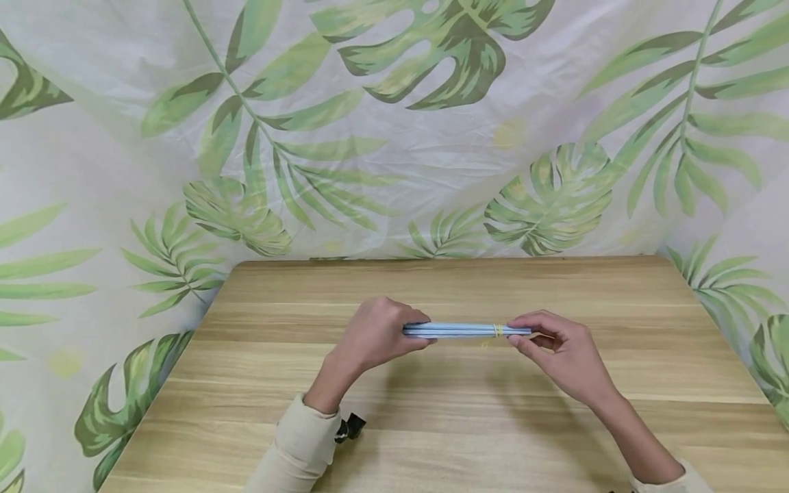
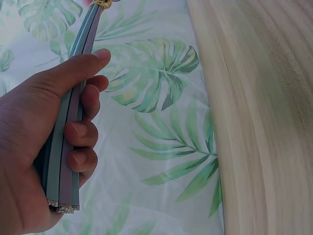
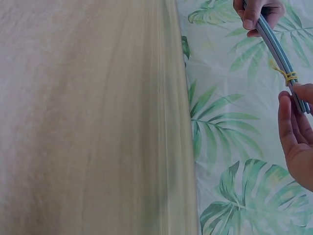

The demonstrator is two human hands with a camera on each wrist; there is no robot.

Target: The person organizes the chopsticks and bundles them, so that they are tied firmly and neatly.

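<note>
A bundle of thin blue-grey sticks (image 1: 465, 331) is held level above the wooden table (image 1: 431, 424). My left hand (image 1: 377, 335) grips its left end, fingers curled round it (image 2: 73, 142). My right hand (image 1: 557, 349) pinches the right end between thumb and fingers (image 3: 293, 115). A yellow rubber band (image 1: 497, 331) is wrapped round the bundle close to the right hand (image 3: 289, 77). In the left wrist view the sticks' (image 2: 63, 161) cut ends show at the bottom of the fist.
A white cloth printed with green leaves (image 1: 394, 137) hangs behind the table and drapes down both sides. A small black clip (image 1: 350, 427) sits at my left cuff. The table's far edge (image 1: 450, 260) lies beyond the hands.
</note>
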